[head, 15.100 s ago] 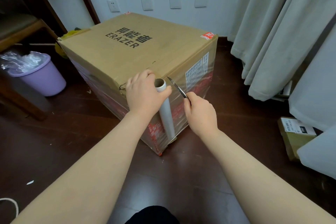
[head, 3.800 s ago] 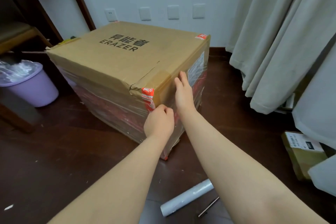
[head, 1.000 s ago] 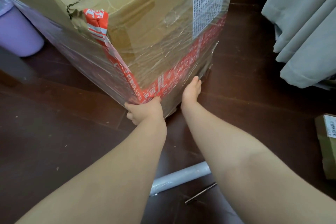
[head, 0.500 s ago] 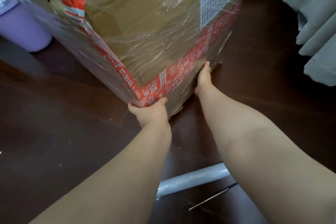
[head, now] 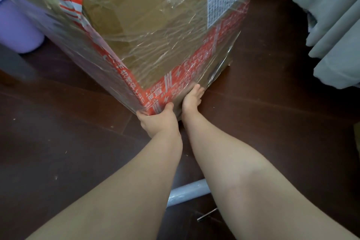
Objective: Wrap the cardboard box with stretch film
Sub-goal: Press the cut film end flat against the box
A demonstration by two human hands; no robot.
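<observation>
Cardboard box [head: 146, 15] under wrinkled stretch film [head: 175, 50], vertical corner toward person.
Left hand [head: 157, 121] grip clamps box's bottom corner; right hand [head: 191, 98] flat beside.

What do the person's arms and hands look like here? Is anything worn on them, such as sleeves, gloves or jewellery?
The left forearm and right forearm are bare to the frame edge; no sleeve shows. The left hand and the right hand wear no gloves, and no watch, bracelet or ring is visible on them.
</observation>
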